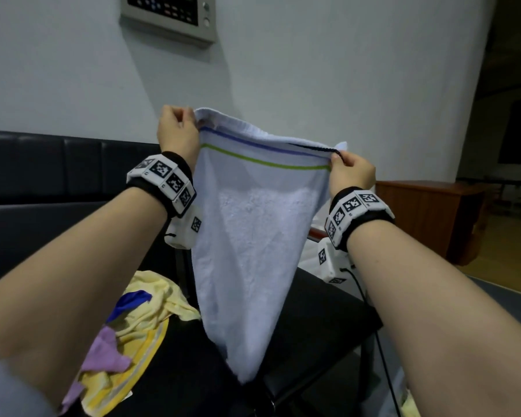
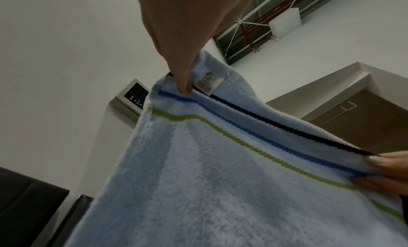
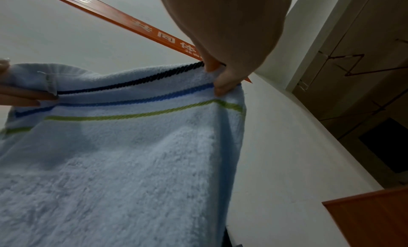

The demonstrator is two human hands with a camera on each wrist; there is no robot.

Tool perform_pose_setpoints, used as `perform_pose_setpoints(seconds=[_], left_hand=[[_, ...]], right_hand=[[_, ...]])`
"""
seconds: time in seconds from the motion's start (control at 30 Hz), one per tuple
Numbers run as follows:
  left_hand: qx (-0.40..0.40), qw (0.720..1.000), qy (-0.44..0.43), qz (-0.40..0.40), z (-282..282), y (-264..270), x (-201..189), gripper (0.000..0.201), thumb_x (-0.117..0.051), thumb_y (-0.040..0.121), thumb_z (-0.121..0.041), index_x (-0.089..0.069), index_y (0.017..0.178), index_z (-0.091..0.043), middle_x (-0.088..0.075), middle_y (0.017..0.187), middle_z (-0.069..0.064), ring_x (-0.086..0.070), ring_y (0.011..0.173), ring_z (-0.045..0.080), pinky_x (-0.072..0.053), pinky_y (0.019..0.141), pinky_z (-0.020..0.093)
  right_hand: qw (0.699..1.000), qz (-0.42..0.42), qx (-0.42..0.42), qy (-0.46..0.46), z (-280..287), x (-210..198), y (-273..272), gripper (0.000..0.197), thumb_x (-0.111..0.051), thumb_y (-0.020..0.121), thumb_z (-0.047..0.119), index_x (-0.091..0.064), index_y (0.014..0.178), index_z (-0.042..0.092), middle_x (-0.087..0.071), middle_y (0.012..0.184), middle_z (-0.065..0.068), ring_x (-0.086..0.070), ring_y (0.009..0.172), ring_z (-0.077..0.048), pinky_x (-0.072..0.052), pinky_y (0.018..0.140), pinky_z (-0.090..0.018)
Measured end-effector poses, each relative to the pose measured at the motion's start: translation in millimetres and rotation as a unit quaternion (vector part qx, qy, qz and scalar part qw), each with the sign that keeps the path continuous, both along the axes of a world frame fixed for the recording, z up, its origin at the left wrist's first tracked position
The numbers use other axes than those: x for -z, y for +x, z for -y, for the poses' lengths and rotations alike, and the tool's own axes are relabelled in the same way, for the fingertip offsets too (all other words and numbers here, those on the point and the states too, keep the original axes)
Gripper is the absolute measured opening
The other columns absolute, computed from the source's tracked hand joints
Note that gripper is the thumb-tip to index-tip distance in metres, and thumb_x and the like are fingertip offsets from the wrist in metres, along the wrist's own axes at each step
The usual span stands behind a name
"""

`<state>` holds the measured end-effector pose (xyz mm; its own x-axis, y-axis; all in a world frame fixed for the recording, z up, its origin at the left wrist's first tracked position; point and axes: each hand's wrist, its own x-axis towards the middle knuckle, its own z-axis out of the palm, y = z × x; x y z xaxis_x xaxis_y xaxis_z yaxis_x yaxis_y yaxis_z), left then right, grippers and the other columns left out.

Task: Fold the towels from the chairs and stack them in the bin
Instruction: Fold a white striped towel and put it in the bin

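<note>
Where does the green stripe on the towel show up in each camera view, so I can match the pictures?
Head: the green stripe runs across the middle, just below the top edge between both hands.
Left wrist: it slants from centre left down to the right edge.
Right wrist: it crosses left of centre, almost level.
Shared landmark: the blue stripe directly above it.

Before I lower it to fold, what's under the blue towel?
Under the blue towel is a black chair; a yellow towel lies to its left. The towel hides part of the seat.
</note>
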<state>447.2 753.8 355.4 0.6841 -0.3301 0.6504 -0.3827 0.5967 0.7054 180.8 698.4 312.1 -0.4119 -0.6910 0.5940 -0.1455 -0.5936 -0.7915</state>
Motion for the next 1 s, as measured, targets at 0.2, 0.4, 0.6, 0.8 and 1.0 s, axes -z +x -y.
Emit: perform_pose_setpoints(seconds=[0.2,0.4,0.6,0.8,1.0], left_hand=[[-0.033,0.999,0.028,0.026,9.3,-7.5,19.7,0.027,-0.049,0.097,-0.025,-0.041,0.071,-0.027,-0.047,0.072,-0.011,-0.051,0.081,0.016,-0.046,0.076,0.029],[-0.011,0.996,0.079,0.044,52.0,3.3,58.2,0.025,-0.05,0.096,-0.023,-0.043,0.072,-0.027,-0.056,0.089,0.002,-0.053,0.087,0.017,-0.047,0.084,0.032],[0.027,0.988,0.148,0.031,111.4,5.5,117.9,0.018,-0.057,0.094,-0.025,-0.051,0.077,-0.021,-0.059,0.086,0.001,-0.056,0.084,0.016,-0.05,0.08,0.033],[0.03,0.973,0.227,0.034,170.7,14.7,182.1,0.017,-0.056,0.094,-0.027,-0.055,0.088,-0.011,-0.058,0.086,0.002,-0.053,0.08,0.017,-0.045,0.075,0.031],[0.087,0.955,0.283,0.016,219.2,21.0,242.3,0.021,-0.059,0.091,-0.018,-0.057,0.071,-0.022,-0.059,0.078,-0.008,-0.057,0.083,0.014,-0.046,0.079,0.027]], right_hand=[[1.0,-0.019,0.005,0.003,8.6,7.2,0.0,0.021,-0.061,0.092,0.018,-0.073,0.106,0.008,-0.072,0.103,-0.009,-0.063,0.095,-0.02,-0.033,0.069,-0.007],[0.998,-0.035,0.019,0.041,37.8,33.8,4.8,0.019,-0.061,0.092,0.016,-0.073,0.104,0.007,-0.071,0.104,-0.014,-0.064,0.1,-0.026,-0.033,0.069,-0.008],[0.988,-0.071,0.045,0.127,89.7,80.8,16.9,0.022,-0.06,0.092,0.015,-0.073,0.109,0.009,-0.071,0.109,-0.011,-0.063,0.104,-0.026,-0.04,0.084,-0.019],[0.973,-0.058,0.033,0.223,145.2,136.6,27.7,0.023,-0.059,0.094,0.015,-0.071,0.112,0.009,-0.07,0.112,-0.01,-0.063,0.106,-0.025,-0.039,0.083,-0.018],[0.955,-0.081,0.041,0.282,196.8,190.0,33.3,0.025,-0.058,0.094,0.015,-0.07,0.114,0.007,-0.068,0.116,-0.011,-0.062,0.109,-0.028,-0.039,0.084,-0.019]])
